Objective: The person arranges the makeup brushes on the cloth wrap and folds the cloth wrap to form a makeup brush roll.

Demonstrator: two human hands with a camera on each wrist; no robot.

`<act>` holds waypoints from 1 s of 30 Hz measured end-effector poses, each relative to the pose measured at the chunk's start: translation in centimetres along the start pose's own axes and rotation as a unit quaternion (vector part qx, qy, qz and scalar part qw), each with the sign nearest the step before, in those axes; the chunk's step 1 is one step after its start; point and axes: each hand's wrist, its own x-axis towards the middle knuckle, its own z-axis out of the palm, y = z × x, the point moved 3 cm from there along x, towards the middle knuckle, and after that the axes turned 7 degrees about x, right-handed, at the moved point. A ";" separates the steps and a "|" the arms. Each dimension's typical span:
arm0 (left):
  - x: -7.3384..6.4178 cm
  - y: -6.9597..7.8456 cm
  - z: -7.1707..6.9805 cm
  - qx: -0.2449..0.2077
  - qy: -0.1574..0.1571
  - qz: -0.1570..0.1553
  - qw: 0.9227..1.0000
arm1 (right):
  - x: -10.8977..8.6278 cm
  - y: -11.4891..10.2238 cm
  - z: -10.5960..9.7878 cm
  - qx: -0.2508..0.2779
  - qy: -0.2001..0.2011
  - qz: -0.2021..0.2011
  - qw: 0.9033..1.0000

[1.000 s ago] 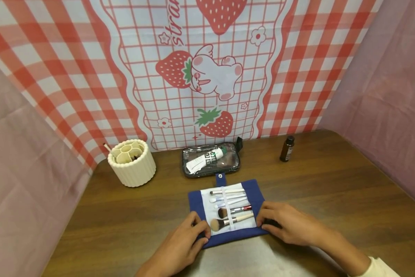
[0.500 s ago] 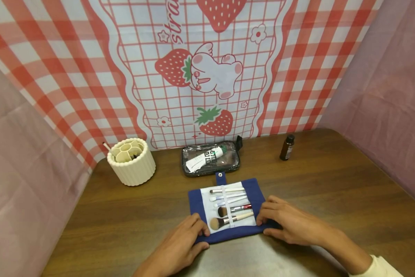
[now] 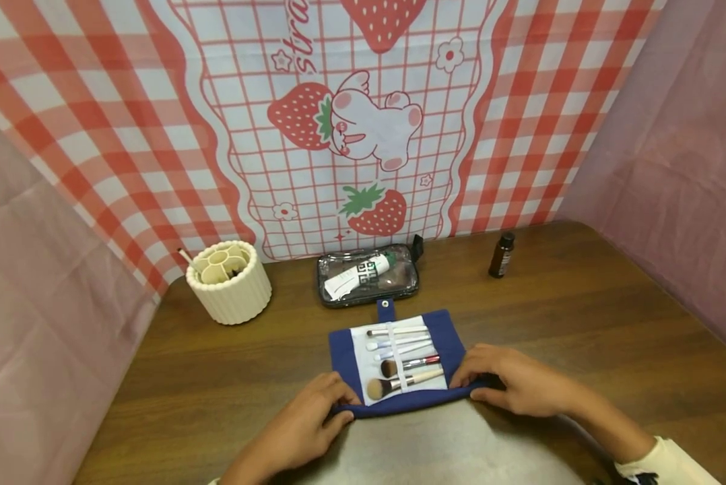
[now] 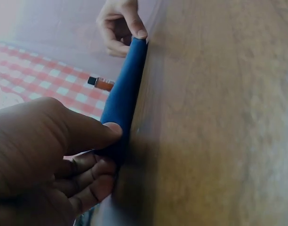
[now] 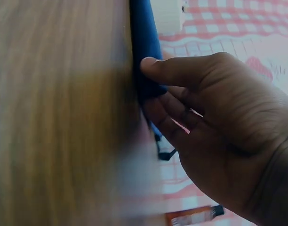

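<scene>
A blue fabric brush roll (image 3: pixel 346 360) lies spread on the table, its pale lining facing up. Several makeup brushes (image 3: pixel 420 380) are tucked under a white band across it. Along the near side, the edge is folded up into a narrow blue strip. My left hand (image 3: pixel 314 421) pinches the left end of that fold between thumb and fingers; the left wrist view shows the thumb (image 4: pixel 108 132) on top of the cloth. At the opposite end my right hand (image 3: pixel 517 380) pinches the fold too, thumb (image 5: pixel 156 68) against the blue fabric in the right wrist view.
Beyond the roll's snap tab (image 3: pixel 385 310) lies a clear zip pouch (image 3: pixel 405 283) with a white tube (image 3: pixel 357 276) showing. A cream ribbed holder (image 3: pixel 232 296) stands at the back left. At the back right is a small dark bottle (image 3: pixel 502 256). A checked cloth (image 3: pixel 520 135) hangs behind.
The near edge of the brush roll has been folded up and away from the person, so its blue border looks narrower. Both hands have shifted slightly with it and now pinch the fold.
</scene>
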 end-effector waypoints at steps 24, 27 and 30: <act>0.1 -0.7 0.1 -0.022 0.086 -0.049 0.995 | 0.2 -0.1 0.5 -0.076 0.145 -0.036 0.986; 0.1 -0.8 0.0 -0.014 0.056 -0.056 0.997 | 0.0 0.1 0.5 -0.096 0.127 -0.017 0.987; 0.1 -0.9 0.0 -0.021 0.028 -0.067 0.997 | -0.1 0.2 0.5 -0.107 0.106 -0.004 0.989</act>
